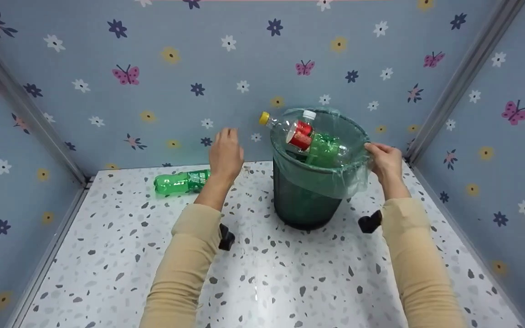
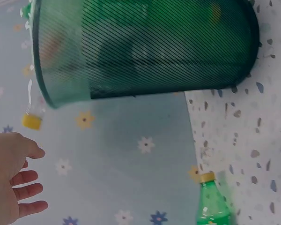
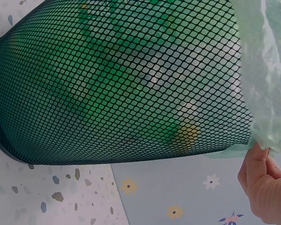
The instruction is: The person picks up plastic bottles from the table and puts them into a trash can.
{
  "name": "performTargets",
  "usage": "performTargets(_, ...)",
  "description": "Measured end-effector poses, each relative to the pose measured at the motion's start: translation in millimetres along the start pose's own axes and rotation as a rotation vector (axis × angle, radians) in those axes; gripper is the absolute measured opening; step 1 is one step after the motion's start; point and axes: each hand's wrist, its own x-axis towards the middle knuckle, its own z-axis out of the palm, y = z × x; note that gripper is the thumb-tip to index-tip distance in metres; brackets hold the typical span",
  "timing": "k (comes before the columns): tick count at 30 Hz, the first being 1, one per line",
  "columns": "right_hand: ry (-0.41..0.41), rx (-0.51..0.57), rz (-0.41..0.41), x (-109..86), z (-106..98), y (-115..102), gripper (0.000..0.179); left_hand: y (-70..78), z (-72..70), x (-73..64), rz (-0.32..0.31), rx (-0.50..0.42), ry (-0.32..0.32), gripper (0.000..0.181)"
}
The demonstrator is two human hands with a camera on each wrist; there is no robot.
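Note:
A mesh waste bin [image 1: 301, 212] stands on the speckled surface, lined with a thin green plastic bag [image 1: 310, 177] folded over its rim. My right hand [image 1: 388, 161] pinches the bag's edge between thumb and fingers at the bin's right side. Inside the bin's mouth lie a clear bottle with a red label [image 1: 300, 135] and a yellow cap, a white-capped bottle [image 1: 309, 115] and a green bottle [image 1: 324, 150]. Left of the bin, my left hand [image 1: 226, 155] hovers with loosely bent fingers and holds nothing. Behind it, another green bottle [image 1: 173, 183] lies on its side, partly hidden.
Blue walls [image 1: 198, 59] printed with flowers and butterflies enclose the back and sides. The white speckled surface [image 1: 280, 282] spreads out in front of the bin. A small black device [image 1: 370, 222] sits at the right wrist, and another [image 1: 227, 238] at the left.

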Motion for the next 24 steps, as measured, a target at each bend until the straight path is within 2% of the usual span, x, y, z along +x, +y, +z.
performTargets(7, 0.002, 0.005, -0.013, -0.1, -0.7, 0.0, 0.032, -44.1, 20.7, -17.0, -0.101, -0.074, -0.083, 0.037)
performTargets(14, -0.002, 0.008, -0.022, -1.3, 0.1, 0.9, 0.033, -82.1, 43.3, -36.6, -0.224, -0.042, -0.231, 0.042)
performTargets(19, 0.003, -0.007, -0.027, -1.8, 0.4, 1.2, 0.038, -101.1, 54.9, -50.4, -0.291, -0.022, -0.332, 0.051)
performTargets(24, 0.004, -0.008, -0.039, -1.8, -0.1, 1.2, 0.039, -112.4, 61.6, -58.8, -0.310, -0.008, -0.410, 0.056)
